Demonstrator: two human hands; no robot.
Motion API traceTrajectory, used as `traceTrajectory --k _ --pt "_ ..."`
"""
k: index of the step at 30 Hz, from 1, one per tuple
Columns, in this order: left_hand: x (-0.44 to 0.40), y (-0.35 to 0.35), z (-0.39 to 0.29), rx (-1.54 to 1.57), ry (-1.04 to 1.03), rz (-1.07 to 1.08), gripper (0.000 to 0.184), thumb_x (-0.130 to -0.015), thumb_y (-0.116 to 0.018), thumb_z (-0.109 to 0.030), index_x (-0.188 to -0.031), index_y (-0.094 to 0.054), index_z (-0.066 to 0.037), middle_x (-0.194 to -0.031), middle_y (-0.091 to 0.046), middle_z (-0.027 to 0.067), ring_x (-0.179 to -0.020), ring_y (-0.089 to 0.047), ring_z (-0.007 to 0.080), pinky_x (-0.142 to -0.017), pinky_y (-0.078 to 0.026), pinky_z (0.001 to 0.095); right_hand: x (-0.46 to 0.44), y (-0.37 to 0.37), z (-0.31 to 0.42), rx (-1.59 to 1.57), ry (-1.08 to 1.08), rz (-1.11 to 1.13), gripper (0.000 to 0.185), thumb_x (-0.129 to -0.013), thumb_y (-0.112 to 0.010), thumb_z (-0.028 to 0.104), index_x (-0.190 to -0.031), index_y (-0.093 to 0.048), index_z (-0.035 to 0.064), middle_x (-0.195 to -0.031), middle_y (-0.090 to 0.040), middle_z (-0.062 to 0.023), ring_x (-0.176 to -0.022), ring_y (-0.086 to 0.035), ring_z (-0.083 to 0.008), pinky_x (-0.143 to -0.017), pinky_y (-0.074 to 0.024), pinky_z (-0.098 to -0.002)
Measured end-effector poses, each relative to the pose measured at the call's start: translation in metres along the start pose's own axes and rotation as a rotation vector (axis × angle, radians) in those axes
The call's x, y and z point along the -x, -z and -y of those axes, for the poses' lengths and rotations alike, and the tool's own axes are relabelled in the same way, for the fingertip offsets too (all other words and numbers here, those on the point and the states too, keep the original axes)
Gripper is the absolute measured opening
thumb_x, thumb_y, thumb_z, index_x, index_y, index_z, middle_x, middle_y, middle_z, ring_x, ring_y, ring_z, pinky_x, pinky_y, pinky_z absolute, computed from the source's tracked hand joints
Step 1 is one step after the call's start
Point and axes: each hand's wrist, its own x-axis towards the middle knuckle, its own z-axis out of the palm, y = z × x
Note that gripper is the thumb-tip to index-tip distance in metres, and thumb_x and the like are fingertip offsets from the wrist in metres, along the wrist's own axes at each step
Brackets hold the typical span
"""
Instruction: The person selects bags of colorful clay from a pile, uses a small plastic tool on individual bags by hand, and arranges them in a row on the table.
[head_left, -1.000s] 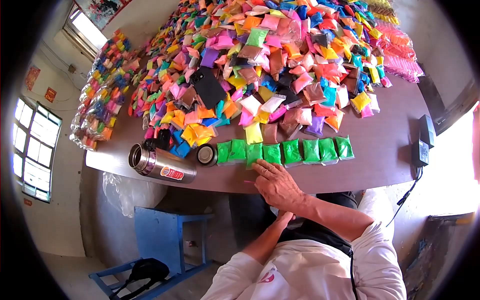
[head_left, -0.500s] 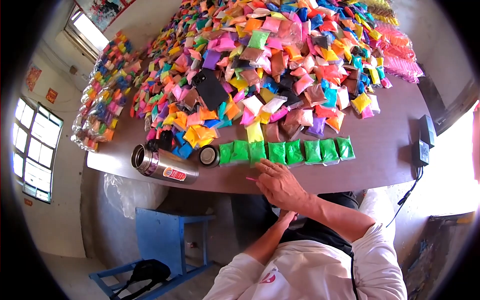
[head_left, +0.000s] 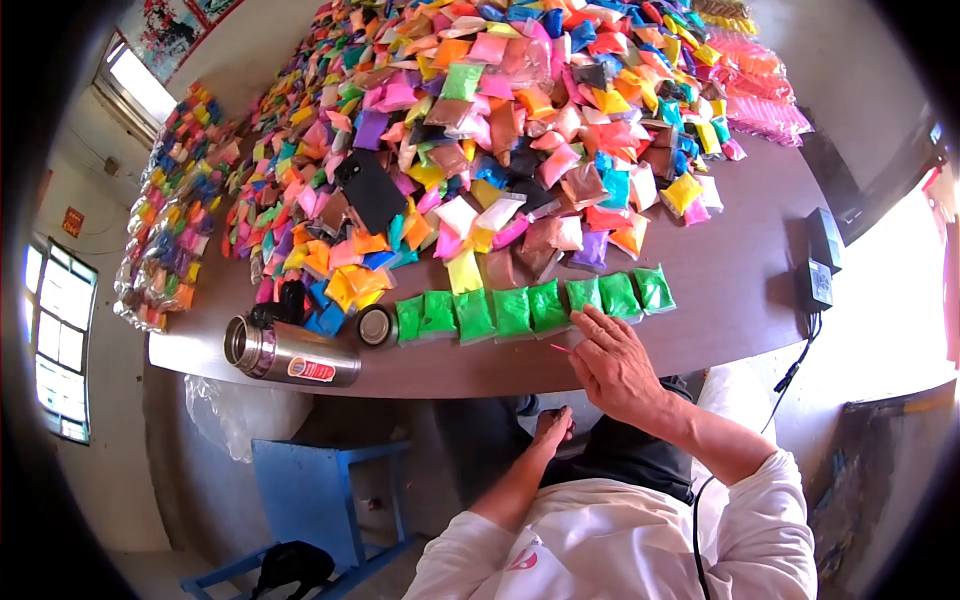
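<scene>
The right hand [head_left: 622, 368] reaches over the near edge of the table [head_left: 745, 330], palm down, its fingers extended and lying close together, pinching a thin pink stick [head_left: 560, 348] whose end pokes out to the left. Its fingertips are at the near edge of the row of green packets [head_left: 511, 312], toward the right end; whether they press on one cannot be told. The row lies on the near side of the large heap of coloured packets. The left hand [head_left: 553, 427] is below the table edge, above the lap, fingers partly curled; whether it holds anything cannot be told.
</scene>
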Motion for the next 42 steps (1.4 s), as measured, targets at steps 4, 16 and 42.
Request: traceTrajectory --k 4,16,42 --pt "-0.007 0.001 0.004 -0.025 0.026 -0.003 0.036 -0.088 -0.056 -0.031 -0.064 -0.053 -0.004 -0.059 -0.055 0.0051 -0.044 -0.051 0.0144 -0.042 -0.041 0.0266 0.001 -0.004 0.001 -0.061 0.009 0.021 0.012 -0.083 -0.06 0.011 -0.083 -0.056 -0.0005 -0.126 -0.051 -0.0206 -0.123 -0.044 -0.0367 -0.097 -0.0378 -0.0463" --pt "-0.009 0.001 0.014 0.027 -0.086 0.012 0.034 -0.087 -0.058 -0.029 -0.065 -0.055 -0.004 -0.06 -0.056 0.0048 -0.044 -0.05 0.0135 -0.043 -0.04 0.0263 0.018 0.033 -0.063 -0.023 -0.24 -0.217 0.01 -0.084 -0.054 0.006 -0.084 -0.055 -0.0033 -0.12 -0.054 -0.0233 -0.12 -0.045 -0.0413 -0.097 -0.0385 -0.0459" --pt "-0.017 0.002 0.017 0.099 -0.012 0.028 0.031 -0.088 -0.057 -0.027 -0.069 -0.055 -0.003 -0.062 -0.055 0.0046 -0.048 -0.051 0.012 -0.043 -0.041 0.023 -0.031 0.031 -0.062 0.001 -0.201 -0.202 0.008 -0.083 -0.053 0.003 -0.089 -0.058 0.0025 -0.091 -0.061 -0.0139 -0.086 -0.056 -0.0335 -0.074 -0.0467 -0.0409"
